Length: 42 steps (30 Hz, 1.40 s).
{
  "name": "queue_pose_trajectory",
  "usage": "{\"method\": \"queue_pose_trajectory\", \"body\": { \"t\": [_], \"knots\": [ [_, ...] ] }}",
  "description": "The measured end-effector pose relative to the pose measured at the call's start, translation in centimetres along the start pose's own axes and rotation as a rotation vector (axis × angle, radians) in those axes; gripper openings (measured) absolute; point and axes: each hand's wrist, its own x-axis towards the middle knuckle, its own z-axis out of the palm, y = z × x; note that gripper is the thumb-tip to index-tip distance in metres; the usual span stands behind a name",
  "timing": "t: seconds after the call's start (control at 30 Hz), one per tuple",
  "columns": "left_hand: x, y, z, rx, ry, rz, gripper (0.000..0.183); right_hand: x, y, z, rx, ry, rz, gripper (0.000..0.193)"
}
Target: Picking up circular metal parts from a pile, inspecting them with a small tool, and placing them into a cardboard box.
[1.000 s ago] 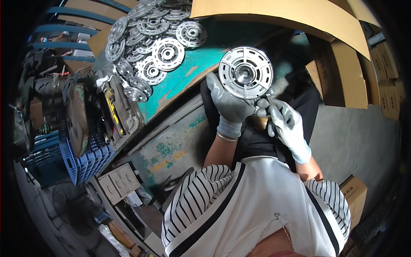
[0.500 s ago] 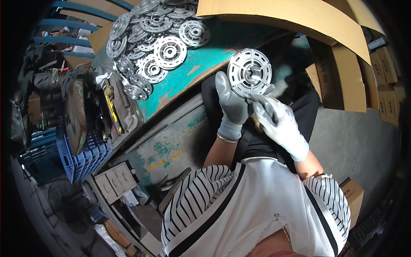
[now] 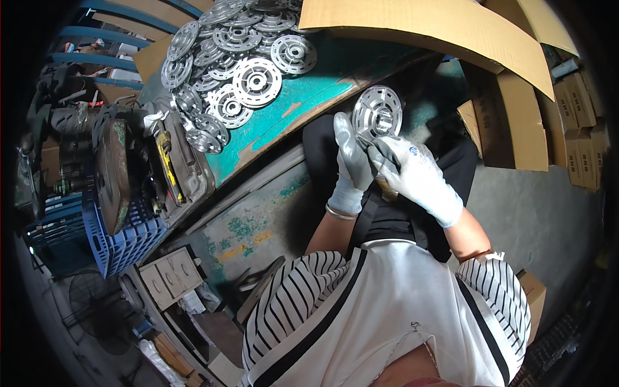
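Note:
A round silver metal disc [image 3: 367,103], slotted around its rim and with a raised central hub, stands tilted above my lap. My left hand [image 3: 352,158], in a white and grey coated glove, supports its lower left edge, thumb pointing up along the rim. Gloved the same way, my right hand [image 3: 412,171] is closed at the disc's lower edge. From under it sticks out a short tan handle [image 3: 387,189]; the tool's working end is hidden among the fingers.
Many similar discs [image 3: 258,82] lie heaped on the worn green bench [image 3: 271,122]. Cardboard flaps [image 3: 438,26] hang over the far right, with boxes [image 3: 583,155] beyond. A tool with a yellow handle [image 3: 169,164] and a blue plastic crate [image 3: 126,242] are at left.
The disc has tilted away from facing me and dropped slightly lower. My right hand has shifted a little up and left against its lower edge.

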Motion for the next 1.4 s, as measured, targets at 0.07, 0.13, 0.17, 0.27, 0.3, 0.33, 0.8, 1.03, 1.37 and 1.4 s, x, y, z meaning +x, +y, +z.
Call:
{"method": "queue_pose_trajectory", "body": {
  "t": [0.07,0.13,0.17,0.27,0.3,0.33,0.8,1.03,1.37,1.4],
  "knots": [
    [-0.2,-0.2,-0.1,0.012,-0.003,0.018,0.077,0.0,-0.3,-0.2,0.062,-0.071,0.049,0.025],
    [-0.3,-0.8,-0.6,0.004,0.047,-0.012,0.074,-0.3,0.0,0.1,0.077,-0.042,0.021,0.024],
    [-0.5,-1.0,-0.7,0.05,0.06,-0.003,0.073,-0.4,0.1,0.3,0.076,-0.042,0.02,0.024],
    [-0.4,-1.5,-0.5,0.141,0.073,0.065,0.075,-0.6,0.6,0.7,0.084,-0.064,0.103,0.023],
    [-0.3,-1.6,-0.4,0.141,0.072,0.066,0.075,-0.6,0.7,0.7,0.118,-0.066,0.114,0.023],
    [-0.3,-1.7,-0.4,0.05,0.075,0.016,0.076,-0.6,0.9,0.9,0.152,-0.068,0.125,0.024],
    [3.5,3.4,-5.4,0.527,0.115,0.349,0.055,-1.9,2.2,-1.1,0.769,0.001,0.378,0.025],
    [10.9,14.6,-12.2,1.909,0.448,0.97,0.074,-3.9,5.0,-1.6,0.787,0.069,0.414,0.028],
    [12.7,14.6,-17.0,1.938,0.827,0.763,0.094,-2.8,4.9,-1.9,0.806,0.068,0.49,0.021],
    [12.5,15.0,-18.5,1.925,0.846,0.782,0.098,-2.6,4.5,-1.8,0.812,0.059,0.475,0.02]
  ]
}}
